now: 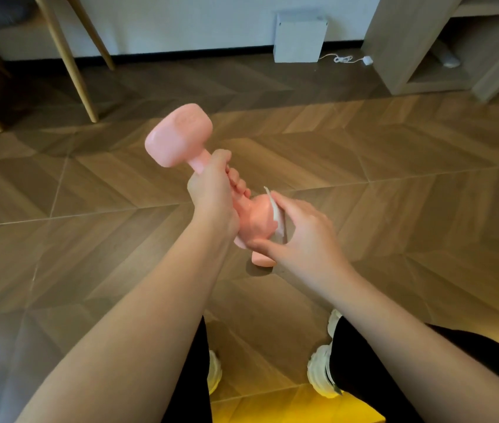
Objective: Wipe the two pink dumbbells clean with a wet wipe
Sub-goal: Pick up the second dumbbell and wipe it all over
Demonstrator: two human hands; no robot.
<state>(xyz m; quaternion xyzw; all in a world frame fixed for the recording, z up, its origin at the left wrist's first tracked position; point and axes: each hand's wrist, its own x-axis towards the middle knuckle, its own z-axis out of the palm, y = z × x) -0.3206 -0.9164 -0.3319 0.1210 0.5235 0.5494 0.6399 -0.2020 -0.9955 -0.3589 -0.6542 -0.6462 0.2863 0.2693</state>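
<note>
My left hand (213, 193) grips the handle of a pink dumbbell (179, 135), held tilted in the air with one head up and to the left. Its lower head (257, 218) lies against my right palm. My right hand (303, 230) holds a white wet wipe (275, 212) pressed on that lower head, thumb under it. Just below my right hand a small pink part (262, 260) of a second dumbbell shows on the floor; the remainder of it is hidden by my hands.
Wooden herringbone floor (394, 184) all around. Wooden chair legs (68, 65) stand at the back left, a white box (300, 38) with a cable at the back wall, a wooden shelf unit (425, 56) at the back right. My legs and white shoes (321, 370) are below.
</note>
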